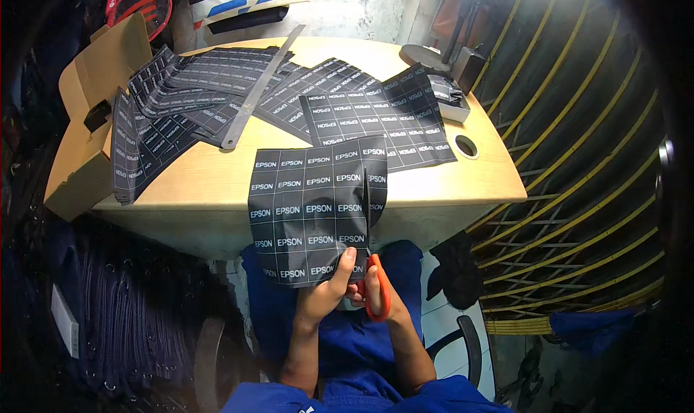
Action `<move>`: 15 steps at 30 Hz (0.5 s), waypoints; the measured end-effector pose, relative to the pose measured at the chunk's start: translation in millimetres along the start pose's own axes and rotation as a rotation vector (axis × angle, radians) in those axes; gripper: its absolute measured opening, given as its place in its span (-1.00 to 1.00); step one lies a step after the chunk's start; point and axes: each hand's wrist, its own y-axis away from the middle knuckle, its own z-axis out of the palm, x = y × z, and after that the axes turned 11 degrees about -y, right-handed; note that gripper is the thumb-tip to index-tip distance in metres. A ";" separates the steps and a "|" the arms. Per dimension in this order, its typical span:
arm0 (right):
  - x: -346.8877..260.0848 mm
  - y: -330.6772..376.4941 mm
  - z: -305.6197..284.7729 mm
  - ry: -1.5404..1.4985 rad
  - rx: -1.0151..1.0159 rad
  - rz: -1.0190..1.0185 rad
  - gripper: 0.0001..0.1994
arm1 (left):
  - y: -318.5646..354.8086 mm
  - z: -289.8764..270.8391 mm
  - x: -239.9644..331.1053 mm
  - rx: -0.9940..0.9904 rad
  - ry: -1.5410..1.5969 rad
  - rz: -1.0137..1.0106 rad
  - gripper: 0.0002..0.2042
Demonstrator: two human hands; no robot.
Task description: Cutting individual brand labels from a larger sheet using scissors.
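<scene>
A black sheet [303, 196] printed with a grid of white lettering hangs in front of the table's near edge. My left hand [334, 286] grips its lower edge, thumb on top near the lower right corner. In my right hand [379, 297] is a pair of scissors [383, 286] with orange handles, fingers closed round the loops. The scissors point up along the sheet's right side, where a slit separates the right-hand column of labels from the rest. Most of the blades is hidden by the sheet.
More printed black sheets [376, 113] lie spread over the wooden table [477, 185], with a metal ruler [253, 102] across them. An open cardboard box [83, 153] stands at the left. At the right are a round cable hole [467, 147] and a small white box [452, 109].
</scene>
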 end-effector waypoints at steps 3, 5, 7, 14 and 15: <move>0.0 -2.7 -2.5 0.001 -0.020 0.007 -0.51 | -4.9 0.9 -6.0 0.040 -0.059 0.159 -0.86; 1.8 -5.1 -3.8 -0.034 0.023 0.046 -0.52 | -5.7 1.5 -7.6 0.080 -0.106 0.307 -0.85; 7.2 -7.0 -7.5 -0.030 0.028 0.043 -0.52 | -1.4 1.9 3.6 0.057 -0.002 0.100 -0.84; 7.5 -8.7 -5.5 -0.028 0.022 0.032 -0.50 | -0.1 1.9 2.8 0.057 0.038 0.072 -0.83; 6.1 -9.1 -3.9 -0.028 0.022 0.029 -0.50 | 0.7 1.7 3.1 0.048 0.054 0.014 -0.83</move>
